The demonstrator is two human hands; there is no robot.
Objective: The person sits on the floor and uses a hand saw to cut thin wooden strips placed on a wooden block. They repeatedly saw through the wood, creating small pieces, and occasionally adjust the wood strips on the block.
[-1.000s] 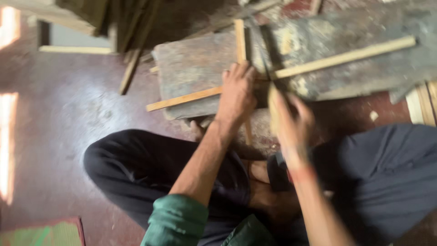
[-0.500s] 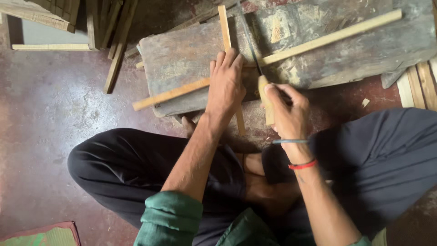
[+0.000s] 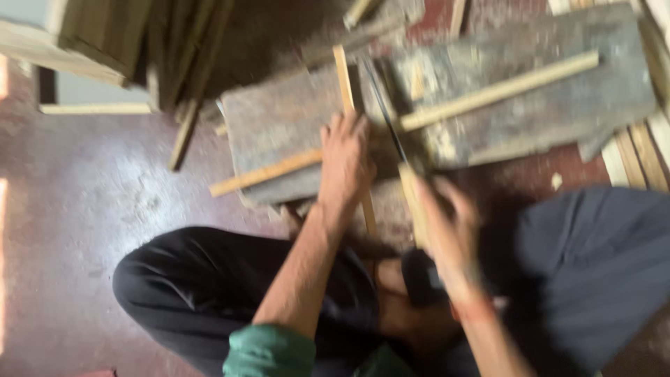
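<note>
I sit cross-legged on the floor before a grey worn board (image 3: 516, 119). My left hand (image 3: 345, 164) presses flat on a thin upright wooden strip (image 3: 343, 77) where it crosses a long slanted strip (image 3: 495, 91) lying on the board. My right hand (image 3: 443, 223) grips the pale wooden handle of a hand saw, whose dark narrow blade (image 3: 384, 112) runs up and to the left, just right of the upright strip. The picture is blurred by motion.
More wooden slats (image 3: 181, 84) and a wooden frame piece (image 3: 77, 42) lie at the upper left on the reddish floor (image 3: 84, 209). Pale strips (image 3: 631, 160) lie at the right edge. My dark trouser legs (image 3: 188, 286) fill the lower part.
My right hand with the saw has pulled back toward me a little. The view has shifted slightly and turned blurrier. My left hand stays pressed on the strip.
</note>
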